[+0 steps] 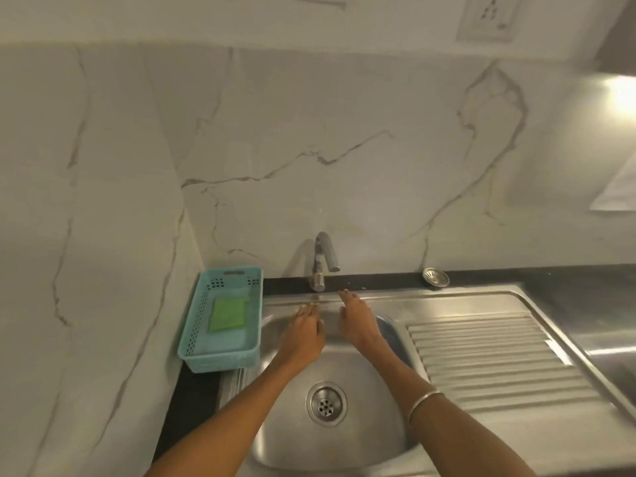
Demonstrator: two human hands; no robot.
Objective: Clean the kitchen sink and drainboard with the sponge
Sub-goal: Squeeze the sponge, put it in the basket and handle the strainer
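Observation:
A steel sink (371, 428) with a round drain (326, 403) lies below me. Its ribbed drainboard (492, 359) runs off to the right. A green sponge (227, 314) lies flat inside a teal plastic basket (192, 339) left of the basin. My left hand (304, 330) and my right hand (354, 318) reach side by side over the back of the basin, under the tap (323, 259). Both hold nothing, fingers straight and pointing at the wall. The right fingertips reach the sink's rear rim.
A loose metal strainer (436, 277) sits on the dark counter strip behind the drainboard. Marble wall panels close in the back and left. A socket plate (488, 15) is high on the wall. A bangle is on my right wrist.

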